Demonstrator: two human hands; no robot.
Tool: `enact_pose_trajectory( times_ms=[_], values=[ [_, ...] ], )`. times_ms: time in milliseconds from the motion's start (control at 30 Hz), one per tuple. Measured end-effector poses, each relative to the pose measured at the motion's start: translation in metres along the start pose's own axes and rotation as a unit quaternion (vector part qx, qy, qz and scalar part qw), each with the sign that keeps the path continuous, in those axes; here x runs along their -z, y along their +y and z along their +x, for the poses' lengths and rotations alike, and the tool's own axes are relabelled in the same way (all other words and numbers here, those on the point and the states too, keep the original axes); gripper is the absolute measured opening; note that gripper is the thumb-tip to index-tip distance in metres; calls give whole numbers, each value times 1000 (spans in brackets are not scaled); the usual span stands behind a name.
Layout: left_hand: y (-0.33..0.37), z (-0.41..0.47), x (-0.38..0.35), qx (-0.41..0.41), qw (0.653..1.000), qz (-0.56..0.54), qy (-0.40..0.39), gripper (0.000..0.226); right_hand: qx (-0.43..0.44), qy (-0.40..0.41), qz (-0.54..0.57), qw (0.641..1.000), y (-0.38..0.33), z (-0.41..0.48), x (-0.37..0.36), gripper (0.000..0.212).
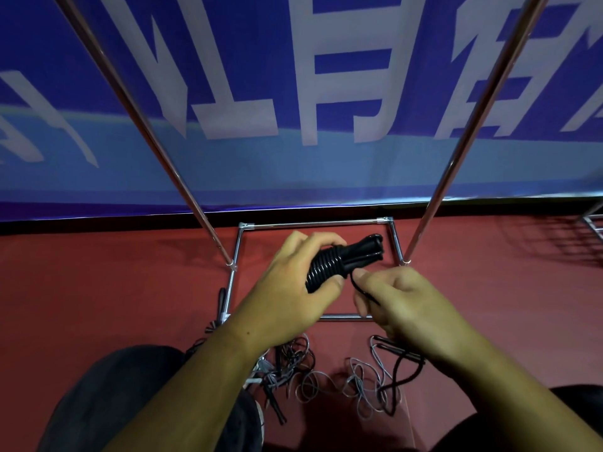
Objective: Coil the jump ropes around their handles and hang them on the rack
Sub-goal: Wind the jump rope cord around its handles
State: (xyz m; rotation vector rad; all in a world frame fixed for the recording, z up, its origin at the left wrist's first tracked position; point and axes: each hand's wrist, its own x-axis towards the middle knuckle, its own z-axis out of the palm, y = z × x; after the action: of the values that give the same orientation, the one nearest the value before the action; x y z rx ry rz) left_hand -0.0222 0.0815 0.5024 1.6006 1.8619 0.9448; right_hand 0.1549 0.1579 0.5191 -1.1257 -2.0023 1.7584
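Nearly coiled, tail unsecured

Left hand (pixel 293 288) curled round jump rope (pixel 326 265), handles (pixel 372 247) past fingertips; right hand (pixel 401 298) pinching free tail (pixel 360 288) beside left thumb. Risk: turns springing loose on slackened pinch; tail end maybe inside right fingers.

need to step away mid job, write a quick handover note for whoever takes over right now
Left hand: grips the black jump rope, most of it coiled round its handles.
Right hand: pinches the loose tail of that rope.
Rack: stands just ahead; no rope shows on the part in view.
Left to do: wrap and tuck the tail, hang this bundle, then coil the tangled ropes lying on the floor by the knees.
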Motion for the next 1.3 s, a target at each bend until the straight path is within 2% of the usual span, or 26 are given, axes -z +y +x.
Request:
enact_pose_trajectory(
  times_ms=[100, 267, 400, 500, 633, 700, 800, 933, 1067, 1200, 1300],
  values=[
    [-1, 0, -2, -13, 999, 30, -20, 42, -2, -20, -33, 999, 0, -1, 3, 49],
    [-6, -2, -13, -53, 984, 167, 24, 46, -4, -66, -61, 996, -2, -5, 2, 36],
    [-7, -2, -17, -74, 970, 232, 4, 49, -38, -46, -63, 996, 5, 1, 3, 32],
    [-6, -2, -18, -77, 967, 244, -8, 50, -71, -46, -16, 996, 11, 4, 4, 38],
    [-5, -4, -17, -60, 968, 244, 6, 48, -56, -61, -30, 996, 9, 4, 4, 40],
    [-6, -4, -16, -44, 969, 242, -6, 42, -19, -48, -121, 991, 12, 7, 8, 37],
    [-8, -4, -14, -15, 971, 235, -46, 43, 25, -46, -255, 966, 15, 9, 17, 24],
    [-9, -4, -11, 16, 971, 215, -102, 48, 40, -54, -313, 947, 14, 5, 22, 9],
    [-8, -2, -9, 18, 966, 207, -152, 46, 45, -44, -392, 918, 16, 7, 23, 23],
    [-5, 0, -3, 24, 968, 149, -199, 41, 72, -23, -353, 933, 19, 10, 24, 36],
    [1, -1, 6, 34, 973, 62, -219, 36, 84, -51, -246, 964, 16, 11, 24, 43]
  ],
)
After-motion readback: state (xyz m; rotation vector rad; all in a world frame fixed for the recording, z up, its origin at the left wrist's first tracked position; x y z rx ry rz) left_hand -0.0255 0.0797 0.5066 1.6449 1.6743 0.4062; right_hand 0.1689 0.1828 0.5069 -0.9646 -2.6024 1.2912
